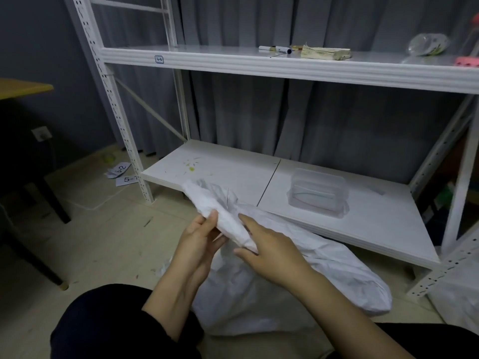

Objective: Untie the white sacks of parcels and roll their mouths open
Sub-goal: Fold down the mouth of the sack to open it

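The sack (324, 281) lies on the floor just in front of the low shelf (220, 161), its twisted neck (220, 211) slanting up toward the shelf's edge, gripped midway by the left hand (199, 237) and pinched lower, nearer the sack's body, by the right hand (272, 255).

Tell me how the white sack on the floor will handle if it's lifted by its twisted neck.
Probably floppy: the white sack is creased and slumps on the floor. Its neck is twisted narrow, so the left hand holding it likely grips firmly. Contents may shift and sag.
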